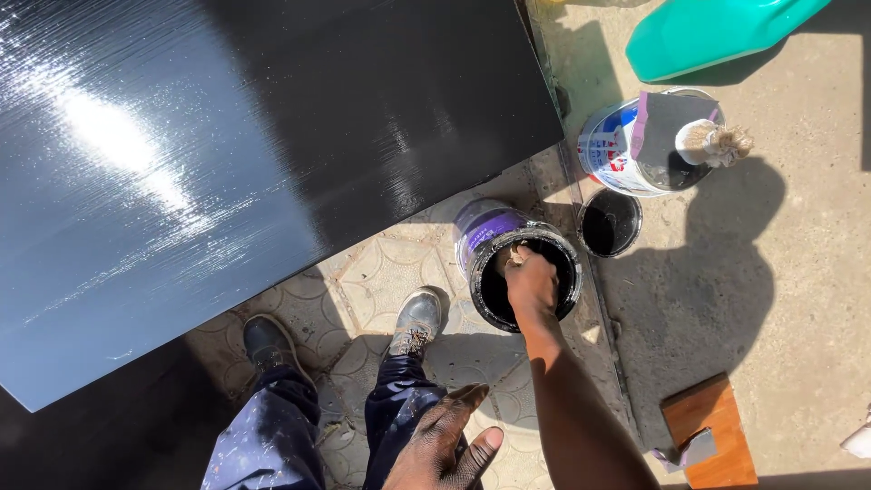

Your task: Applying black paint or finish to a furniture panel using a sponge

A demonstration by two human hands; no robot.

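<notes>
Board [254, 154]: coated glossy black across all we see, still wet-looking. Right hand [531, 279]: closed on a brush handle, dipped into the black paint can [524, 272] on the paving. Left hand [445, 445]: open, on our knee.

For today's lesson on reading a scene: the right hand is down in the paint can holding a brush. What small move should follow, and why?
Probably lift the right hand and wipe the brush against the rim of the paint can. The brush is in black paint, and the glossy black board lies just beside it.

Glossy black board [272, 136], teal jug [717, 32]
</notes>
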